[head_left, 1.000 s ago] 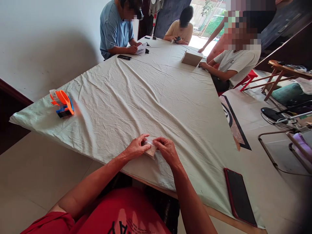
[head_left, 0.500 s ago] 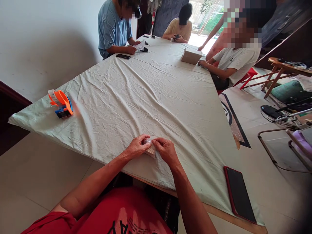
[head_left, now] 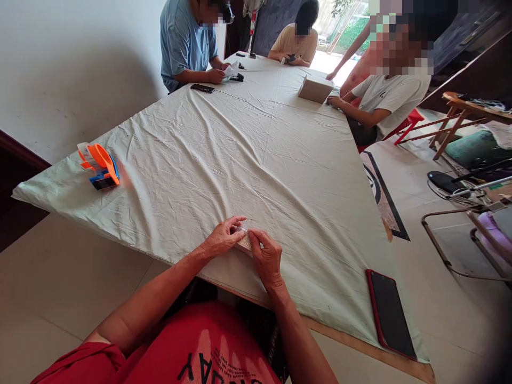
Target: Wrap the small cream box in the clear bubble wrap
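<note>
A small flat packet (head_left: 245,241) with a patterned face and clear wrapping rests on the pale green cloth of the table (head_left: 248,144), near its front edge. My left hand (head_left: 222,238) pinches the packet's left end with fingertips. My right hand (head_left: 267,257) holds its right end from the near side, thumb on top. Most of the packet is hidden between the two hands.
A dark phone in a red case (head_left: 390,314) lies at the table's front right. An orange and blue tape dispenser (head_left: 100,166) stands at the left corner. A cardboard box (head_left: 316,88) and a phone (head_left: 202,88) lie at the far end, where three other people sit.
My right hand has drawn back toward me and turned, its wrist now nearer the table edge. The left hand stays on the packet. The view has shifted slightly.
</note>
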`<state>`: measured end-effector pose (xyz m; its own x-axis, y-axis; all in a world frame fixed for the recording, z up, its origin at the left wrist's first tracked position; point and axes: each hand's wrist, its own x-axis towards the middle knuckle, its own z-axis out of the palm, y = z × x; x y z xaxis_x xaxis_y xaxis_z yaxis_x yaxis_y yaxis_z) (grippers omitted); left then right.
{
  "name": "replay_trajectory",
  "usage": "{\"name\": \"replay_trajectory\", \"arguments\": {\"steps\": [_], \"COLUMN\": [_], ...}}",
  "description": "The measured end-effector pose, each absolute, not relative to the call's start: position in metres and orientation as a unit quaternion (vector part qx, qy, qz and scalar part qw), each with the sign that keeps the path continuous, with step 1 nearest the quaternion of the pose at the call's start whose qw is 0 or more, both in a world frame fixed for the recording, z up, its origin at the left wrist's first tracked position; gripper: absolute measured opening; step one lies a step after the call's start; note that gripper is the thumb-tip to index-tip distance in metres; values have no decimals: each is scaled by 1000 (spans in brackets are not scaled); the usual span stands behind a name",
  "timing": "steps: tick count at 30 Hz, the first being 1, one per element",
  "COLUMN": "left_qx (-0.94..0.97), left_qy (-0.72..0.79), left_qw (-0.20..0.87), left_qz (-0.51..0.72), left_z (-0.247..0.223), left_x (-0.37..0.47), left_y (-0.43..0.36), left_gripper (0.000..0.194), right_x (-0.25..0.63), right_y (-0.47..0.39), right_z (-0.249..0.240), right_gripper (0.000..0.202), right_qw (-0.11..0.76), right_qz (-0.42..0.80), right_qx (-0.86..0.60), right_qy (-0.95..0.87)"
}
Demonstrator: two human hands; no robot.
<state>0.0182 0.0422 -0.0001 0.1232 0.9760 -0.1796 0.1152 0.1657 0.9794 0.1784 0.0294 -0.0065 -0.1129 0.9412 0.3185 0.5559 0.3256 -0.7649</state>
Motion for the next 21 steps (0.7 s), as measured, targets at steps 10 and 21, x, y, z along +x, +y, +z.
{"name": "replay_trajectory", "arguments": {"steps": [10, 21], "left_qx": [498, 495], "left_qy": [547, 522], "left_qw": [533, 575], "left_qz": [410, 389], "left_z": [-3, 4], "left_x": [22, 12], "left_y": [41, 44], "left_gripper": [41, 42], "right_x": [187, 200], "right_y": [33, 39], "right_z": [-2, 4], "right_gripper": [27, 27], "right_qw": [389, 318], "right_qz": [274, 239], "right_qx": [-496, -458], "right_qy": [-726, -795]}}
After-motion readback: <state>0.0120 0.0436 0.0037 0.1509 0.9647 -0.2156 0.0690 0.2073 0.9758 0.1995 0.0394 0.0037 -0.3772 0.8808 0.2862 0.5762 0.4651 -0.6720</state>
